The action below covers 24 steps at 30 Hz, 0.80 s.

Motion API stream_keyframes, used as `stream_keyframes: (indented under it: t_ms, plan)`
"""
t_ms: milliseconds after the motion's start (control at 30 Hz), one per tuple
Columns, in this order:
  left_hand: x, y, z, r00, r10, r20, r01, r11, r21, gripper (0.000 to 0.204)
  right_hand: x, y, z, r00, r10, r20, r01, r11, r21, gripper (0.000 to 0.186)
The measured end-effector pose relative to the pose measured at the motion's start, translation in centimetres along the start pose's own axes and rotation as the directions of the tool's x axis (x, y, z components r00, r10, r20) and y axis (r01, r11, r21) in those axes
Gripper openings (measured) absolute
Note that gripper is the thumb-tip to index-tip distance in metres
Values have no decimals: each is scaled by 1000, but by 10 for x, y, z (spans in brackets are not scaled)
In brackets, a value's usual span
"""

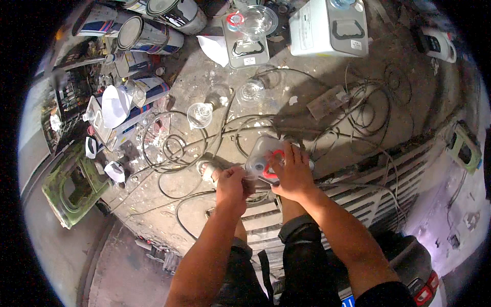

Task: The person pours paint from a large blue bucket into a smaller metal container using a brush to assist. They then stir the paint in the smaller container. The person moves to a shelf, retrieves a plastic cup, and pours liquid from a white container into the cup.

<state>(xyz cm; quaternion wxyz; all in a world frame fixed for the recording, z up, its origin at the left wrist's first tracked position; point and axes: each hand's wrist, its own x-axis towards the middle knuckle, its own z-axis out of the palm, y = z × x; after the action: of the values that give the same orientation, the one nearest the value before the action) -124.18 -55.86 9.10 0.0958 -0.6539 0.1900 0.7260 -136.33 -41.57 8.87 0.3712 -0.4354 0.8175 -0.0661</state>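
Note:
In front of my feet stands a grey can (262, 147) with a dark round spout opening (259, 167) and a red loop-shaped part (276, 162) on its top. My right hand (295, 175) lies across the can's top with its fingers bent over the red part, gripping there. Just left of the spout, my left hand (231, 187) is closed with fingers and thumb together. Something clear seems to be at its fingertips, but it is too blurred to name. A clear plastic cup (199, 115) stands on the floor farther ahead, near another clear cup (251, 91).
Black hoses (368, 110) coil across the concrete floor. A metal can with a black handle (246, 50) and a larger white can (322, 30) stand far ahead. Paint tins (130, 33) crowd the far left. Slatted grating (348, 199) lies at right; a green panel (71, 187) leans left.

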Motion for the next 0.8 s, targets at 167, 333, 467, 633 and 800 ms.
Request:
stream_keyframes:
  t_ms: [167, 333, 467, 633, 800]
  plan:
    - [-10, -11, -26, 931, 365, 2, -330, 840, 430, 18, 9, 9, -10, 996, 85, 12, -84, 994, -65, 87]
    - [-15, -77, -68, 974, 210, -89, -164, 917, 363, 13, 35, 23, -12, 978, 209, 29, -204, 971, -125, 88]
    - [-12, -134, -91, 978, 182, -101, -134, 922, 363, 13, 62, 33, -6, 984, 178, -9, -177, 970, -166, 87]
    - [-10, -170, -106, 983, 135, -127, -82, 932, 353, 14, 101, 33, -13, 953, 256, 160, -213, 946, -244, 89]
    - [-11, -169, -110, 995, 16, -97, 5, 977, 214, 12, 136, 18, -32, 858, 354, 371, -267, 926, -267, 92]
